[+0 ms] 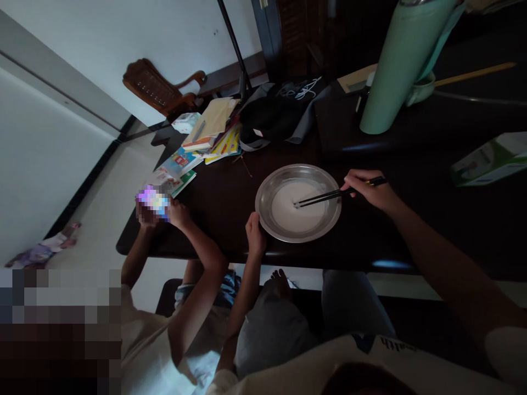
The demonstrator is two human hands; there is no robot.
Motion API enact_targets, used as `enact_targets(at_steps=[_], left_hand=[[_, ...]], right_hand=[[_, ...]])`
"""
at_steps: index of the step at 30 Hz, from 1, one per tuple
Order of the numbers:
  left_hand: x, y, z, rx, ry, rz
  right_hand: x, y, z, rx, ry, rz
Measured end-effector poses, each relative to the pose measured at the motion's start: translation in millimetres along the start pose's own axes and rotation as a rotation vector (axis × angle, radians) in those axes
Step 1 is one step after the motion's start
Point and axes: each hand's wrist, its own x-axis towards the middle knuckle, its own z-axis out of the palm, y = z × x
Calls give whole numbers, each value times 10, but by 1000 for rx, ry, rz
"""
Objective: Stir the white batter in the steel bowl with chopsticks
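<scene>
A round metal plate (263,211) holding a white liquid or batter sits on the dark table (411,219) near its front edge. My left hand (254,233) grips the plate's near left rim, fingers closed on it. My right hand (370,189) is closed on a pair of dark chopsticks (325,196), whose tips rest in the white mixture at the plate's middle.
Another person sits at my left, both hands holding a phone (153,202) at the table's edge. Books and papers (209,134) and a dark bag (275,115) lie at the back. A tall green flask (395,66) stands back right; a box (489,159) lies right. A wooden chair (158,88) stands beyond.
</scene>
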Motion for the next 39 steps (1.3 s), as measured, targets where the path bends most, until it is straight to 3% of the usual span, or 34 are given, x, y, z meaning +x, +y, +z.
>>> enact_targets(at_steps=[3,8,14,19,24,30,36,39], left_hand=[[-4,26,12,7,-3,-9],[-22,76,32,12,-2,-25],[-22,54,36,-13,19,-27],[-30,70,42,-5,20,-48],[-36,89,37,26,-14,-3],[-31,91,46,37,12,-14],[-21,66,51,-26,26,-48],[-11,47,47,-31,41,-58]], right_hand=[[-1,-9,20,3,-30,-20],[13,-6,-34,14,123,22],[-5,-30,1,9,-14,0],[10,-27,-20,-4,144,41],[-8,-45,10,32,-14,5],[14,-7,-41,-1,131,23],[4,-35,1,36,-45,-3],[20,-7,-23,-4,53,-4]])
